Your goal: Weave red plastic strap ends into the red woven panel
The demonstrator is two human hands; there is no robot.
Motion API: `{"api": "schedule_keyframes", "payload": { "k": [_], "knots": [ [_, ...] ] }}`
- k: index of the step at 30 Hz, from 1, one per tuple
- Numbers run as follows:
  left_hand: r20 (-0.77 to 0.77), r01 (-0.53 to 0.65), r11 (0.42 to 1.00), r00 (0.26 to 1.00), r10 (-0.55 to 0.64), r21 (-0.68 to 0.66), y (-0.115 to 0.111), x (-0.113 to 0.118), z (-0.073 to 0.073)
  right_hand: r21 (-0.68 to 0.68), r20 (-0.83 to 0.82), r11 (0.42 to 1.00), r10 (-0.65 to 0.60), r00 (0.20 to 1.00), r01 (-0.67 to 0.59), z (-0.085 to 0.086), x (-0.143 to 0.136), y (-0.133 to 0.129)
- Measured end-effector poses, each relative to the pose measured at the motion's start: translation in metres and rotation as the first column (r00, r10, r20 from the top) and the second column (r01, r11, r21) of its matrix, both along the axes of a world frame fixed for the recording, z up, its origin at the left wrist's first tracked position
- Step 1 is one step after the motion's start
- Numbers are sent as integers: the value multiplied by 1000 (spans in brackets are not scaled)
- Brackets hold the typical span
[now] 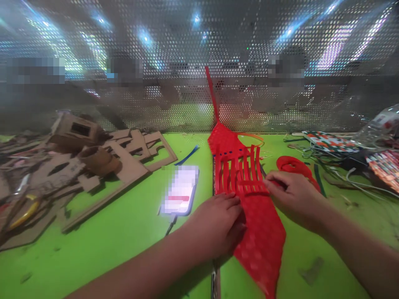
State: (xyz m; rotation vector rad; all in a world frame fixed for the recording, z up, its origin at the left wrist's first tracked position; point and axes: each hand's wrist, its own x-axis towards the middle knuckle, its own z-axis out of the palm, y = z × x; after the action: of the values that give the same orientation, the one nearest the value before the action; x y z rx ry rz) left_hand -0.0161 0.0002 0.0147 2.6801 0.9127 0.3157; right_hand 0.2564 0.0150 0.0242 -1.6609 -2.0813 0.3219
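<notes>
A red woven piece [260, 232] made of flat strips lies on the green table. Its middle has open vertical red strips [232, 174], with a row of blue dashes [227, 152] above them. My left hand [222, 224] rests over the weave's left side, its fingers laid at the lower ends of the open strips. Its thumb is partly hidden. At the right edge, my right hand [288, 195] is closed in a pinch on the end of a red crosswise strip [254, 183]. Behind that hand sits a coil of red strip [291, 163].
A lit phone [181, 191] with a cable lies left of my left hand. Cardboard pieces [131, 149] and yellow-handled scissors [26, 211] are heaped at left. Woven checked pieces [330, 141] and loose strips lie at right. A perforated metal screen [174, 95] stands behind.
</notes>
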Motion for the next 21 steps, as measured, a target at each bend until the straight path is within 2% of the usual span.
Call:
{"api": "schedule_keyframes", "payload": {
  "k": [4,6,11,16,21],
  "knots": [
    [21,-65,997,998,65,33,1,-2,-3,-56,14,984,168,986,-167,1,-8,-3],
    [17,-82,996,997,81,42,2,-2,-5,-64,8,977,203,979,-202,1,-7,-1],
    [32,-109,992,994,107,56,4,-4,-9,-64,19,987,151,988,-149,0,-2,1],
    [56,-129,989,991,125,67,2,-6,-7,19,13,999,48,999,-49,-4,4,6],
    [41,-129,990,991,126,55,2,-5,-7,-10,24,998,54,998,-54,-7,9,10]
  ]
}}
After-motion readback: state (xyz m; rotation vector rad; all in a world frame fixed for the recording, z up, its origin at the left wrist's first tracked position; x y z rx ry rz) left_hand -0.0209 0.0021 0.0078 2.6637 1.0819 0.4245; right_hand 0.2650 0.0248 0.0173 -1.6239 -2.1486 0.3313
